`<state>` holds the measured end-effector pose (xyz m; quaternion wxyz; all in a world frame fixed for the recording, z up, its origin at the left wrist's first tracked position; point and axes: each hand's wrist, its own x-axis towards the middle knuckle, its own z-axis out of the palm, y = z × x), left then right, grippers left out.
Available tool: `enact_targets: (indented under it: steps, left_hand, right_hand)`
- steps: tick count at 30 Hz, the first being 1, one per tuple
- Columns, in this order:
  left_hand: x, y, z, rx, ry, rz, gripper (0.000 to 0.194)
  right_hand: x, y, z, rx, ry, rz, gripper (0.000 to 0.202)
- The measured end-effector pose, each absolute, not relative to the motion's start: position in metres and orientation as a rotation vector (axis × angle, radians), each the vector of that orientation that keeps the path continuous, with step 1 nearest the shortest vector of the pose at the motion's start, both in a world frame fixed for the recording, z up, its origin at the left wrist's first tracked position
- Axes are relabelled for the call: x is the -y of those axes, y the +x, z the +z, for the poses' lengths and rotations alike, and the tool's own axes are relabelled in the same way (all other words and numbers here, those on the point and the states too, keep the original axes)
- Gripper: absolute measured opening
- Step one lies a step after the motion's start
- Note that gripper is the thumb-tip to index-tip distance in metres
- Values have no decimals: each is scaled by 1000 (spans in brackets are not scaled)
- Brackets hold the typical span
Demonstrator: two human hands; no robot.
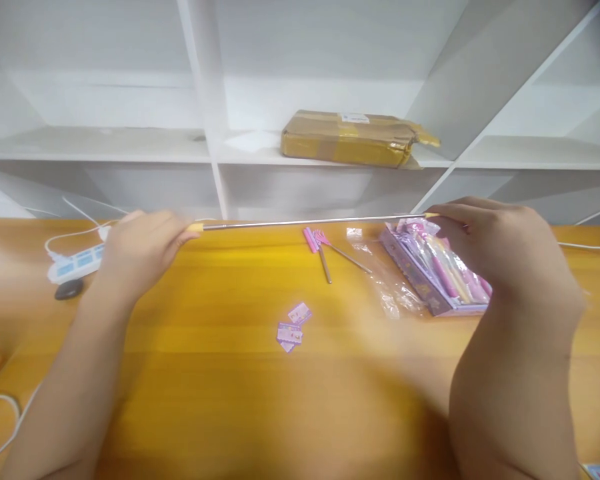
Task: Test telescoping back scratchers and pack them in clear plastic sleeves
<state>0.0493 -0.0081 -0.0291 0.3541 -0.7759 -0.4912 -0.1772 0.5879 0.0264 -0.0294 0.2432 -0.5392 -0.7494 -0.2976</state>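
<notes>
A yellow telescopic back scratcher (310,221) is stretched out level above the table, its thin silver rod drawn long. My left hand (147,250) pinches the yellow piece at its left end. At the right end my right hand (485,233) grips the other yellow part, mostly hidden by the fingers. Below the rod lie a pink back scratcher (322,238) with a pronged head and a pink handle piece (311,240), each with a metal rod. Under my right hand stands an open purple display box (410,267) of wrapped, coloured pieces.
Small purple cards (290,333) lie mid-table, and clear plastic wrappers (390,297) lie left of the box. A white power strip (77,263) with cables and a black object (69,289) are at the left. On the white shelf (250,157) behind rests a taped carton (350,139).
</notes>
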Motion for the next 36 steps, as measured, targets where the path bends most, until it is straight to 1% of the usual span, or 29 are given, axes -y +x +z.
enact_targets:
  steps: [7, 12, 18, 24, 31, 36]
  left_hand:
    - [10, 50, -28, 1204, -2020, -478, 28]
    - [12, 60, -28, 1125, -2031, -530, 23]
    - [9, 83, -44, 1144, -2086, -538, 27]
    - [8, 98, -58, 1243, -2144, -484, 33]
    - [12, 99, -53, 1331, -2186, -500, 35]
    - [11, 97, -55, 1259, -2214, -538, 34]
  right_hand:
    - [-28, 594, -32, 2079, -1484, -836, 37]
    - [-30, 582, -34, 2122, -1471, -735, 34]
    - [-27, 535, -37, 2299, -1432, -733, 30]
    - [-25, 497, -50, 2404, -1229, -748, 34]
    - [-25, 490, -51, 2363, -1069, -784, 31]
    - [-25, 491, -46, 2385, -978, -768, 27]
